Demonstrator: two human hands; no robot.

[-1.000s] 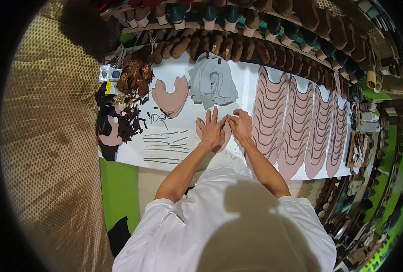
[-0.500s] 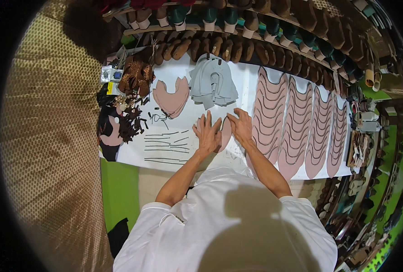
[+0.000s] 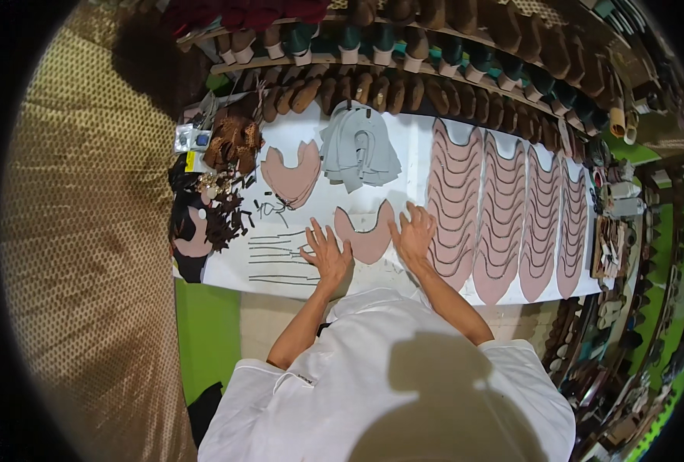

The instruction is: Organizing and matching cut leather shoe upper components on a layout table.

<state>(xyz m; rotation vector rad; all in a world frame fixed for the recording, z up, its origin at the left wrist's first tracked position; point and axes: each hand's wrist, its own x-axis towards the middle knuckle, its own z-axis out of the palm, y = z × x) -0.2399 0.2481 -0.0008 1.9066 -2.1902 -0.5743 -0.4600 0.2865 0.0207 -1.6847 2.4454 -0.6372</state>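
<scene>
The pink piece (image 3: 372,246), cut like a wide U with two pointed arms toward the far side, lies on the white counter (image 3: 230,266) between the two hands. A thin dark edge runs along its inner curve. The left hand (image 3: 328,252) is palm down with its fingers spread, its thumb just beside the piece; its outer fingers reach the right ends of the thin dark strips (image 3: 280,256), and nothing can be seen in its grip. The right hand (image 3: 415,235) is loosely open, fingers slightly bent, next to the piece's right arm. I cannot tell whether its fingertips touch the edge.

To the right, four long rows of overlapping pink pieces (image 3: 453,196) run from far to near, their curves edged dark. Beyond the left hand is a pile of pink pieces (image 3: 289,185), and right of that a pile of grey pieces (image 3: 338,146).

At the counter's left end are brown bows (image 3: 238,138), small dark scraps (image 3: 222,225) and clear packets (image 3: 192,139) with a yellow label (image 3: 191,161) near them; any print there is too small to read. The white shirt (image 3: 434,385) has a small dark mark on the left shoulder, like writing, also unreadable. Along the far side stand brown shoe-shaped blocks (image 3: 305,97), with green heeled shoes (image 3: 349,45) on a shelf above.
</scene>
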